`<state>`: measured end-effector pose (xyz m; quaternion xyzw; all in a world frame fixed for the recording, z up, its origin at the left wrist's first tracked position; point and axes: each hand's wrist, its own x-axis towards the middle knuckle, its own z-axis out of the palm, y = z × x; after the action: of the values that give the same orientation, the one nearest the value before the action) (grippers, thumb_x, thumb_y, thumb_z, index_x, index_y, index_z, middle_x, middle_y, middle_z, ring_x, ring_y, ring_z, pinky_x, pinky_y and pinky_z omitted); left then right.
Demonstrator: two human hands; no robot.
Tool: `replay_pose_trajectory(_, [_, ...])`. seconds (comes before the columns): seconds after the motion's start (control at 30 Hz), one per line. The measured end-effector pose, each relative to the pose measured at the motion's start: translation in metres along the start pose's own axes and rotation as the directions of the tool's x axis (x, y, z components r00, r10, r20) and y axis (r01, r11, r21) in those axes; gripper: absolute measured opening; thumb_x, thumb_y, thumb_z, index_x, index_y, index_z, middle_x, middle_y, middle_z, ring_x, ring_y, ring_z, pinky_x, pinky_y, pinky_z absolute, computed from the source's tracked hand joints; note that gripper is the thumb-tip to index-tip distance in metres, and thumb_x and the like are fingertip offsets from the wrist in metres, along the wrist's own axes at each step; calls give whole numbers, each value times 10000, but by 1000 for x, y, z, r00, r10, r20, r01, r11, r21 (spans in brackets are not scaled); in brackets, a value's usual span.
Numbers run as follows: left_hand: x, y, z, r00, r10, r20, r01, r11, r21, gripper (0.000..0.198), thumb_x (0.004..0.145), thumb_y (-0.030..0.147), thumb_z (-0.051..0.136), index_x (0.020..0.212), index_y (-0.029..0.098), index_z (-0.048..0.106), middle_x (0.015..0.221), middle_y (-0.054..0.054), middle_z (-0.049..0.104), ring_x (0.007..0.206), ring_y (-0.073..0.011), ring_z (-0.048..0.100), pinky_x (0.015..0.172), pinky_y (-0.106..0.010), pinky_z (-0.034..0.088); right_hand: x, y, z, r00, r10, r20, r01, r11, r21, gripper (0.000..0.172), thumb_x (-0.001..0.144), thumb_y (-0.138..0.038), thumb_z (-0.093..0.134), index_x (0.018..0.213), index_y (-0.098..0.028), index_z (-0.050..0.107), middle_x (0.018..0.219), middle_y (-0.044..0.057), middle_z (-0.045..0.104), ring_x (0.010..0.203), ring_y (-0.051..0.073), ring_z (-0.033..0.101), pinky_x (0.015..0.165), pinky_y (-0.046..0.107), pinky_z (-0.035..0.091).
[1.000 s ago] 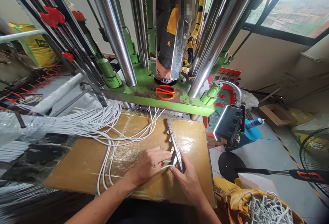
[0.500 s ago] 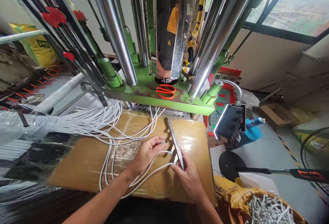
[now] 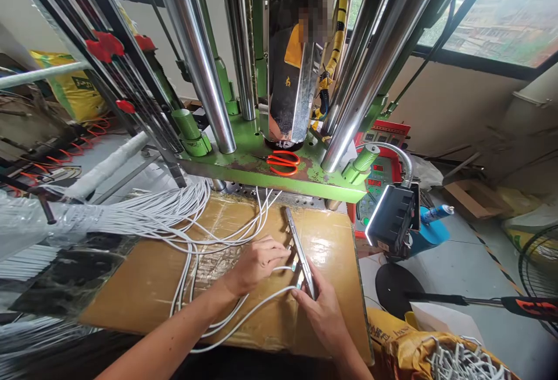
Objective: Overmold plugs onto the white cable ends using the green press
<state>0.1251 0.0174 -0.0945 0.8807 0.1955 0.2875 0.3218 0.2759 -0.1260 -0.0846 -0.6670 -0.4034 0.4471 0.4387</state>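
The left hand [image 3: 256,264], fingers pinched on a cable [image 3: 261,303] end, seems to be seating it into the bar [image 3: 299,246] from 9 o'clock, while the right hand [image 3: 325,313] clamps the bar's 6 o'clock end on the table [image 3: 139,278]; next calls for aligning another end.

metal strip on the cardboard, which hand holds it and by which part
The right hand holds the metal strip by its near end. The left hand pinches a white cable near its tip, against the strip's side.
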Motion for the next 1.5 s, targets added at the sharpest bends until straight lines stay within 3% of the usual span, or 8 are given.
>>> replay_pose_trajectory(0.23, [6, -5, 0, 989, 129, 70, -136, 985, 104, 246, 940, 144, 459, 1032, 179, 684, 932, -70, 696, 852, -182, 587, 753, -296, 498, 0, 4, 1, 1000, -14, 1, 14, 1000, -8, 605, 800, -309, 627, 1362, -180, 443, 924, 0, 630, 726, 140, 510, 749, 251, 447])
replay_pose_trajectory(0.73, [5, -11, 3, 986, 138, 90, -147, 984, 99, 245, 945, 149, 449, 1019, 175, 681, 911, -68, 698, 823, -174, 588, 734, -294, 499, 1, -2, 0, 994, -110, 4, 110, 994, -9, 567, 790, -283, 641, 1331, -196, 494, 934, 29, 647, 811, 191, 561, 764, 262, 468])
replay_pose_trajectory(0.97, [17, -9, -11, 977, 160, 143, -176, 979, 103, 262, 922, 151, 465, 1057, 203, 683, 987, -66, 694, 919, -183, 621, 832, -306, 524, 0, -11, 4, 982, -191, -13, 191, 981, -18, 395, 779, -176, 611, 1172, -207, 576, 873, -20, 624, 733, 146, 526, 710, 235, 451])
replay_pose_trajectory(1.1, [31, -36, -13, 946, 194, 259, -251, 946, 207, 514, 866, 183, 535, 1369, 253, 461, 1477, -85, 389, 1335, -302, 378, 1053, -477, 395, -1, -22, 0, 966, -260, 15, 248, 904, -349, 434, 778, -150, 628, 1194, -230, 532, 922, -32, 639, 742, 132, 548, 674, 212, 455])
replay_pose_trajectory(1.17, [42, -57, -5, 907, 234, 351, -321, 922, 215, 583, 871, 225, 539, 1422, 312, 369, 1496, -23, 361, 1366, -305, 326, 1080, -515, 346, 1, -23, -1, 972, -234, -30, 181, 822, -540, 446, 758, -203, 683, 1180, -219, 540, 986, 3, 652, 817, 165, 576, 727, 251, 471])
replay_pose_trajectory(1.3, [58, -82, 12, 898, 282, 338, -356, 917, 178, 594, 907, 278, 477, 1423, 475, 256, 1484, 153, 332, 1362, -260, 338, 1093, -533, 309, -1, -13, 1, 949, -249, -192, 28, 677, -736, 410, 764, -418, 689, 1087, -184, 593, 1020, 92, 645, 964, 268, 555, 767, 363, 487])
replay_pose_trajectory(1.4, [61, -77, 12, 911, 241, 334, -301, 944, 138, 554, 922, 322, 449, 1365, 587, 249, 1452, 262, 309, 1352, -219, 356, 1096, -506, 300, -21, 7, -24, 872, -394, -290, -18, 566, -824, 329, 805, -511, 627, 1026, -268, 622, 1082, 15, 636, 1036, 194, 535, 868, 297, 464])
replay_pose_trajectory(1.5, [62, -56, 6, 916, 116, 384, -199, 963, 184, 569, 910, 355, 476, 1330, 642, 220, 1415, 322, 322, 1373, -186, 305, 1103, -465, 278, -63, 44, -105, 739, -315, -596, -327, 606, -725, 233, 938, -376, 466, 1047, -256, 634, 1081, 29, 634, 1061, 163, 528, 954, 294, 417])
